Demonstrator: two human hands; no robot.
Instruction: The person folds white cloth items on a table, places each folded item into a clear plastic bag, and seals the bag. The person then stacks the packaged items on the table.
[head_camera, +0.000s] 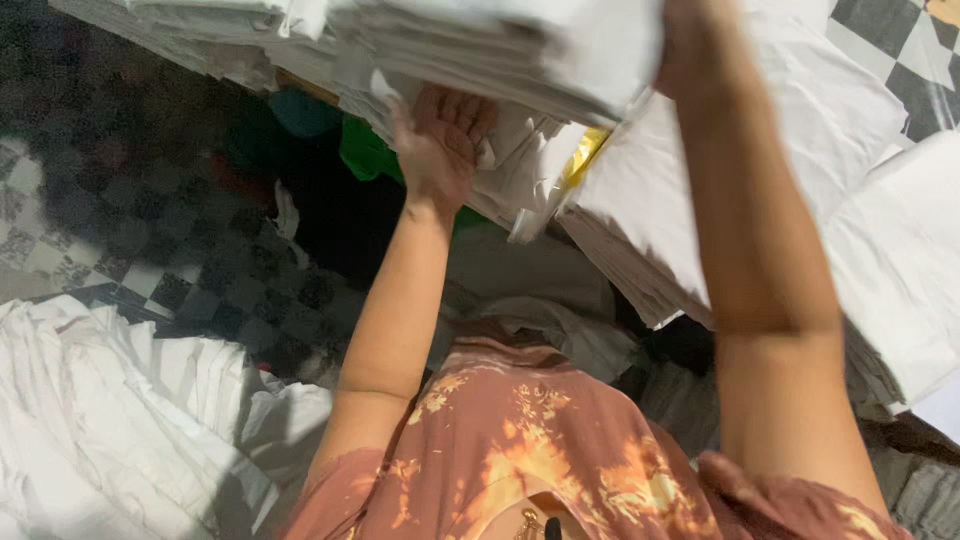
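**Both arms reaching up into a stack of folded white cloth**

The person is stretching both arms toward a stack of folded white sheets (500, 45) lying at the top of the view. The left hand (440, 140) is pressing palm-up against the underside of the stack, fingers curled into the layered edges; it seems to be gripping or propping the folds, though what exactly the fingers are closing on cannot be told. The right hand (690, 45) is running in beside the upper layers, and its fingers are hidden, so its grip cannot be told.

By the look of it, the step in hand is steadying or taking hold of the stack; any next move is calling for even support under the limp layers so they do not slide apart.

The sheets are looking thin, soft and creased, with stepped edges. A yellow strip (585, 155) is showing between the folds. More rumpled white fabric (120, 420) is lying low on the left, above a dark checkered floor (150, 230). The person is wearing a rust-coloured patterned shirt (520, 450).
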